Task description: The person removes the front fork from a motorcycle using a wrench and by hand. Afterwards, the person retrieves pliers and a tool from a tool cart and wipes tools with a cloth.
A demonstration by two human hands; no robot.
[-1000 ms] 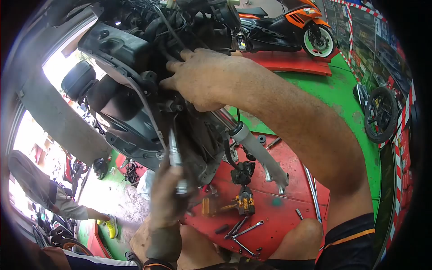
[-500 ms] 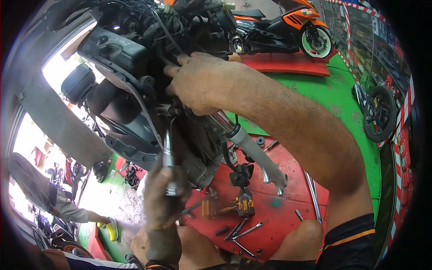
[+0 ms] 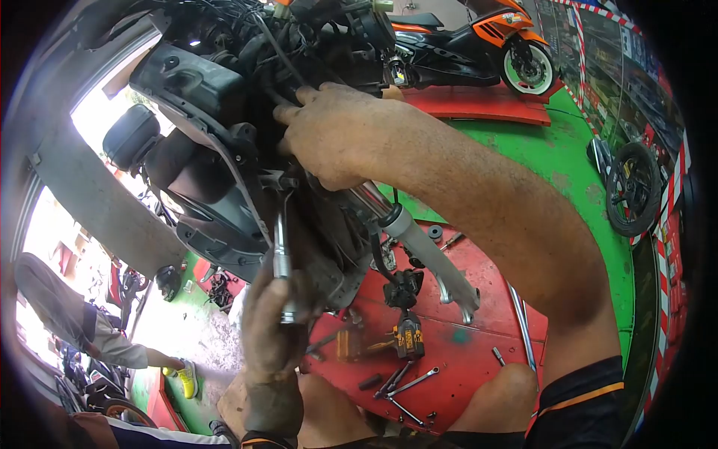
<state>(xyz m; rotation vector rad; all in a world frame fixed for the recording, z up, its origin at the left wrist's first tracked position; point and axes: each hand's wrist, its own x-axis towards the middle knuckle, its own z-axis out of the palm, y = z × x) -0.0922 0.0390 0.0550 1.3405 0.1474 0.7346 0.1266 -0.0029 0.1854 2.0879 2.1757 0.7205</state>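
A motorcycle's stripped front end (image 3: pixel 194 82) fills the upper left, its cables and dark plastic exposed. My left hand (image 3: pixel 273 329) is closed round a chrome wrench (image 3: pixel 281 243), held upright, whose thin bent tip reaches up to the dark parts near the steering stem. Slight blur covers that hand. Higher up, my right hand (image 3: pixel 336 138) has its fingers curled into the shadowed area under the cables. What they grip is hidden. Just below that hand, a grey fork leg (image 3: pixel 422 251) slants down to the right.
On the red platform (image 3: pixel 479 359) lie a yellow-black impact driver (image 3: pixel 407 338), a combination wrench (image 3: pixel 419 380) and several small tools. An orange scooter (image 3: pixel 479 52) stands behind. A loose wheel (image 3: pixel 632 188) leans at the right. Another person's yellow shoe (image 3: pixel 187 380) shows at left.
My left hand and the chrome wrench have shifted very slightly. My right hand stays in almost the same place, and the view has moved only a little.
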